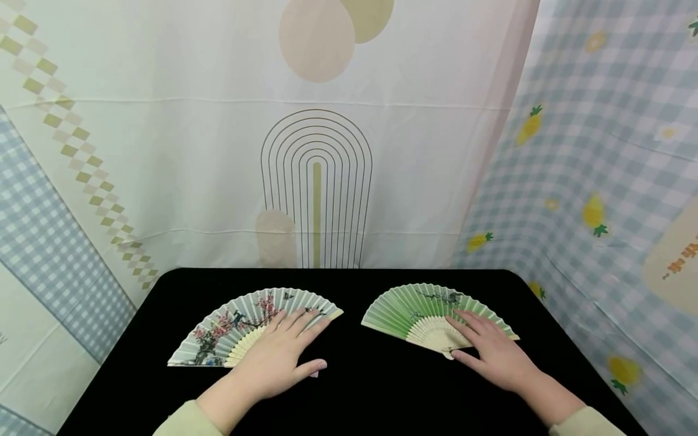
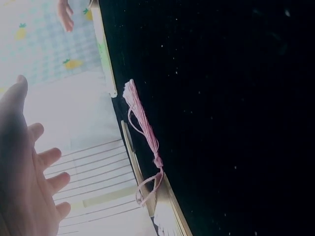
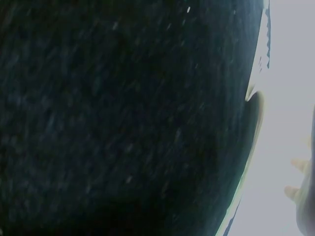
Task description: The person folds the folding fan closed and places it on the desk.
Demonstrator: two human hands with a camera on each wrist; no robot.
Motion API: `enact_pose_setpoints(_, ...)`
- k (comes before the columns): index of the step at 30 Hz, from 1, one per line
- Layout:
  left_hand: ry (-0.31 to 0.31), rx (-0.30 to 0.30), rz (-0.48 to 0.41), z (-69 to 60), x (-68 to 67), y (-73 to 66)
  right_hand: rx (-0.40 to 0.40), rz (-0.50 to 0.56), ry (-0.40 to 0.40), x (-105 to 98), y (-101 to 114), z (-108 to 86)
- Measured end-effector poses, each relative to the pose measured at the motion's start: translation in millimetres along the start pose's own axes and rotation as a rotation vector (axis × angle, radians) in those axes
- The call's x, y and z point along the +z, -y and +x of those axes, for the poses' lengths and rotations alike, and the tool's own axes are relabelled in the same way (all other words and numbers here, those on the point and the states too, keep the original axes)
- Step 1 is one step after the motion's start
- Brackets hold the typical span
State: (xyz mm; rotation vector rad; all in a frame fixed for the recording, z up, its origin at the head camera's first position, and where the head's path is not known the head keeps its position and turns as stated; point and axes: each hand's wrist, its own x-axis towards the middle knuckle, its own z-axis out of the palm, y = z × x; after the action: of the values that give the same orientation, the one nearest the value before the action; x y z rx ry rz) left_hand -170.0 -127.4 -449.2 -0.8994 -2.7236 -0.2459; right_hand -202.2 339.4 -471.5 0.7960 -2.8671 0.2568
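Two folding fans lie spread on the black table. The left one is a pale fan (image 1: 218, 333) printed with pink blossoms and dark birds; the right one is a green fan (image 1: 392, 312) with a dark printed branch. My left hand (image 1: 269, 360) is over the blossom fan's right part, fingers straight and thumb out, hiding its pivot. A pink tassel (image 2: 142, 123) hangs from that fan in the left wrist view, where the hand appears raised above the table. My right hand (image 1: 493, 351) is over the green fan's right side, fingers extended. Whether it touches the fan, I cannot tell.
The black table (image 1: 376, 393) has rounded far corners. Behind it hangs a white curtain (image 1: 207, 151) with an arch print. A blue checked cloth with pineapples (image 1: 578, 157) hangs at the right, and another checked cloth (image 1: 49, 212) at the left.
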Motion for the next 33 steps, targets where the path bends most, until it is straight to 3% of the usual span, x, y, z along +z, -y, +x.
enact_pose_setpoints(8, 0.038, -0.021, -0.040, 9.2, 2.3, 0.3, 0.078, -0.023, 0.017, 3, -14, -4.1)
enact_pose_setpoints(19, 0.101, -0.053, -0.056, 23.7, 3.9, -0.9, 0.081, -0.009, -0.004, 3, -24, -5.7)
enact_pose_setpoints(28, 0.073, -0.035, 0.013, 33.1, 8.4, -0.2, 0.117, -0.008, 0.023, 1, -29, -6.8)
enact_pose_setpoints(33, 0.091, -0.040, -0.013, 38.7, 9.1, 0.0, 0.130, -0.003, 0.038, -1, -30, -5.5)
